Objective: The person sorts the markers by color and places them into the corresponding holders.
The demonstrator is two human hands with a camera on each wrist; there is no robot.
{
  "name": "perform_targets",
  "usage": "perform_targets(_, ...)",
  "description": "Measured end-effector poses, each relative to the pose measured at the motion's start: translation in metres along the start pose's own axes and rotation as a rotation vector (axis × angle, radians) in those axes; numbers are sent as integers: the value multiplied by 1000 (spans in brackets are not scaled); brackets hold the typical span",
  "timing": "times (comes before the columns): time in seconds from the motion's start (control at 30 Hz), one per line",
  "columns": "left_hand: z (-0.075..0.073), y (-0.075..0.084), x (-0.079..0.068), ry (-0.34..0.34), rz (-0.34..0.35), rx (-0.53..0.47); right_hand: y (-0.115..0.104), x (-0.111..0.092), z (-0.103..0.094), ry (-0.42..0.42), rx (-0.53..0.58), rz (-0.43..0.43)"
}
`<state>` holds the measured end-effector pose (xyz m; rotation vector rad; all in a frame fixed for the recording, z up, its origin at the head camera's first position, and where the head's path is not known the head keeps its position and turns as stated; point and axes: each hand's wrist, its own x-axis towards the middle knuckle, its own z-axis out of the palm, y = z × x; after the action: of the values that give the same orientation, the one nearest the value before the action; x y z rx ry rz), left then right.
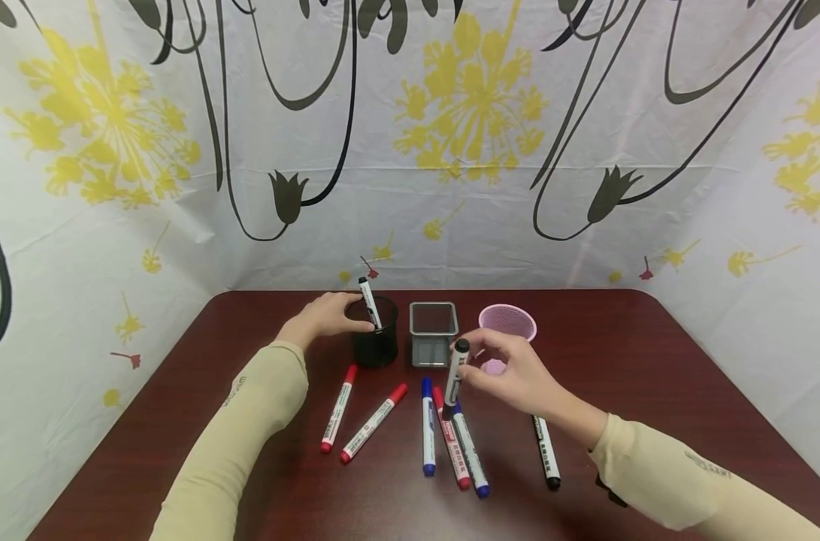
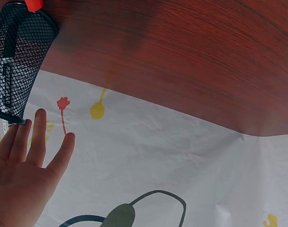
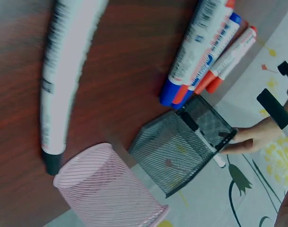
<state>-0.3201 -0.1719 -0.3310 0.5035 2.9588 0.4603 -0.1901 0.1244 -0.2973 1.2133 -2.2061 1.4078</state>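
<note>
My left hand (image 1: 325, 314) is at a black round mesh pen cup (image 1: 374, 347), its thumb and fingers at the rim. In the left wrist view, the fingers (image 2: 38, 142) look fairly straight, with a fingertip touching the rim. A black-capped marker (image 1: 369, 302) leans inside that cup. My right hand (image 1: 514, 368) pinches another black marker (image 1: 455, 373) between thumb and fingers, nearly upright. It hangs above a red marker (image 1: 453, 447) and two blue markers (image 1: 428, 432) on the table. Only part of the right hand shows at the right wrist view's edge.
A grey square mesh holder (image 1: 433, 349) stands in the middle, with a pink mesh cup (image 1: 507, 321) to its right. Two red markers (image 1: 374, 423) lie at the left. Another black marker (image 1: 546, 454) lies under the right forearm. Patterned cloth (image 1: 410, 225) hangs behind the dark table.
</note>
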Motion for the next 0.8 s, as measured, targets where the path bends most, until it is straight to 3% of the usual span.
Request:
perform_targets(0.47,1,0,-1,-1,3,-1,-8,39,1,56,-14,123)
perform_targets(0.8,0,1,0,-3,1,0,24,63,9,106,9,167)
